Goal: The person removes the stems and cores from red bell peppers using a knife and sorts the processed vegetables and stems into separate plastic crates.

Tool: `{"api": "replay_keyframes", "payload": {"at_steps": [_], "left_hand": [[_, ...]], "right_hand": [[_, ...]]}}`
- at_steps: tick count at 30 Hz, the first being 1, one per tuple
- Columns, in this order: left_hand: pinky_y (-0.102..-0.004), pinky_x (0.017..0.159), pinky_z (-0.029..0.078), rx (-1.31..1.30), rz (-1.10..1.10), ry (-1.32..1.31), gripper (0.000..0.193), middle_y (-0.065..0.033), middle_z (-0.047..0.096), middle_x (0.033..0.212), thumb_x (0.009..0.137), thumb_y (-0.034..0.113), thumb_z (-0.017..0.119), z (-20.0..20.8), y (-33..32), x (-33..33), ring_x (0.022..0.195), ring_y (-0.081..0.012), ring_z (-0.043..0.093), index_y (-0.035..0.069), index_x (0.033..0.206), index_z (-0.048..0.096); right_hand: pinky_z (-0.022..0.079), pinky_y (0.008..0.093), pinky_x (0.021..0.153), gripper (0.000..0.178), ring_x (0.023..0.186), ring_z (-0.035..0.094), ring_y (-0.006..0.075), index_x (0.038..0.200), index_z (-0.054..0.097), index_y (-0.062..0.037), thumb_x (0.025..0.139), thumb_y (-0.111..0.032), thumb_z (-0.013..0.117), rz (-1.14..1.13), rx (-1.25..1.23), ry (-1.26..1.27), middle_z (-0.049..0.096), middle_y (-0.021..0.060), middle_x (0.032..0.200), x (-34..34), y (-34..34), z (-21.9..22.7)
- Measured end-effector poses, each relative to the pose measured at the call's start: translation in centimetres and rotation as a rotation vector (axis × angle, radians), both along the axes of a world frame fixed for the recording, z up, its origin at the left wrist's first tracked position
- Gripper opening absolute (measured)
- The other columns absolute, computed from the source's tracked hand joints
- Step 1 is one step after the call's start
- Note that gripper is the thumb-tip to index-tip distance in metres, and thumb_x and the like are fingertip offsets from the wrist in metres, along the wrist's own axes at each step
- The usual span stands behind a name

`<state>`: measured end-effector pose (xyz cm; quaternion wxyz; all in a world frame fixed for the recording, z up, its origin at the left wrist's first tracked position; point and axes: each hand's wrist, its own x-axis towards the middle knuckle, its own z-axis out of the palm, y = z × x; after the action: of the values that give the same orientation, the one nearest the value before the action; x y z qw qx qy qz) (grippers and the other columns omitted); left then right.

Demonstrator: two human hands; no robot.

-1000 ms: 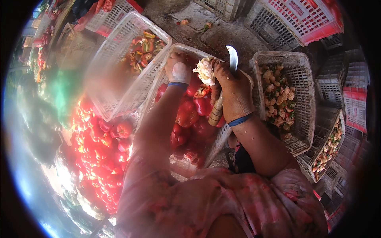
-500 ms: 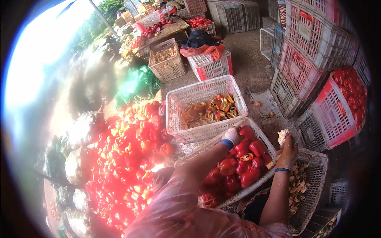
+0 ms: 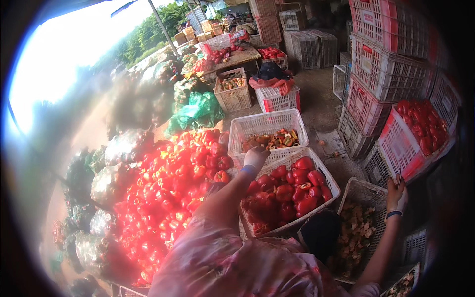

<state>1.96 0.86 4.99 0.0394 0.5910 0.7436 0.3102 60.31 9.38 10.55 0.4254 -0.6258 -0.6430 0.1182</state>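
My left hand (image 3: pixel 257 157) reaches over the near rim of a white crate (image 3: pixel 235 136) holding cut pepper scraps (image 3: pixel 282 139). Its fingers are blurred, and I cannot tell whether they hold anything. Closer to me, a second crate (image 3: pixel 332 180) is filled with whole red bell peppers (image 3: pixel 292 190). Far to the right my right hand (image 3: pixel 396 195) is raised, closed around a small knife (image 3: pixel 398 178) of which only a thin dark part shows. Under that arm stands a crate (image 3: pixel 378 195) with pale pepper cores (image 3: pixel 357 225) in it.
A big heap of red peppers (image 3: pixel 168 193) lies to my left, with stuffed bags (image 3: pixel 111 183) beyond it. Crates are stacked high (image 3: pixel 376 74) on the right, beside a tilted crate of peppers (image 3: pixel 420 126). A cloth-topped crate (image 3: pixel 279 101) and a pepper-laden table (image 3: pixel 237 59) stand farther back.
My left hand has moved from the red pepper crate to the scrap crate. My right hand has swung outward to the right, and the pale pepper core is gone from it. The view has shifted.
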Motion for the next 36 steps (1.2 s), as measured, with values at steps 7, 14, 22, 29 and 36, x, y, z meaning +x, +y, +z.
{"api": "replay_keyframes", "payload": {"at_steps": [7,14,22,29,36], "left_hand": [[-0.0245,0.052,0.045,0.237,0.157,-0.745,0.029,-0.0007,0.065,0.084,0.085,0.024,0.069,2.4,-4.9,0.2,0.065,-0.0113,0.060,0.004,0.107,0.069],[-0.0265,0.051,0.045,0.233,0.239,-0.626,0.027,-0.0045,0.065,0.080,0.082,0.026,0.067,2.7,-9.6,-5.7,0.063,-0.0133,0.061,0.006,0.101,0.070],[-0.0300,0.064,0.046,0.173,0.398,-0.500,0.037,-0.0073,0.065,0.091,0.083,0.028,0.067,3.5,-14.9,-13.1,0.077,-0.0164,0.061,0.003,0.111,0.065],[-0.0332,0.075,0.047,-0.047,0.804,-0.481,0.046,-0.0098,0.065,0.101,0.084,0.031,0.067,-9.7,-26.1,-22.2,0.089,-0.0192,0.061,0.001,0.119,0.060],[-0.0363,0.086,0.048,-0.687,1.330,-0.543,0.056,-0.0124,0.066,0.111,0.085,0.033,0.068,-23.8,-45.5,-18.5,0.100,-0.0219,0.061,-0.001,0.128,0.055]], "right_hand": [[0.055,0.0354,0.076,0.037,0.088,0.069,0.0254,0.124,0.063,-0.0098,0.088,-0.019,0.068,0.293,0.719,-0.261,0.069,0.0109,0.101,-12.6,-10.7,28.8],[0.055,0.0361,0.071,0.041,0.080,0.066,0.0249,0.122,0.061,-0.0098,0.083,-0.016,0.072,0.830,0.915,-0.645,0.066,0.0091,0.094,-22.8,-23.4,35.5],[0.055,0.0343,0.070,0.039,0.079,0.066,0.0219,0.125,0.060,-0.0096,0.088,-0.020,0.067,1.206,0.874,-0.688,0.067,0.0081,0.096,-31.3,-24.1,33.6],[0.055,0.0328,0.069,0.038,0.078,0.065,0.0193,0.127,0.059,-0.0095,0.092,-0.023,0.064,1.387,0.704,-0.786,0.067,0.0071,0.097,-40.4,-20.5,30.6],[0.055,0.0312,0.067,0.038,0.077,0.065,0.0167,0.129,0.058,-0.0093,0.095,-0.026,0.060,1.631,0.510,-0.487,0.067,0.0062,0.099,-51.1,-14.4,28.4]]}}
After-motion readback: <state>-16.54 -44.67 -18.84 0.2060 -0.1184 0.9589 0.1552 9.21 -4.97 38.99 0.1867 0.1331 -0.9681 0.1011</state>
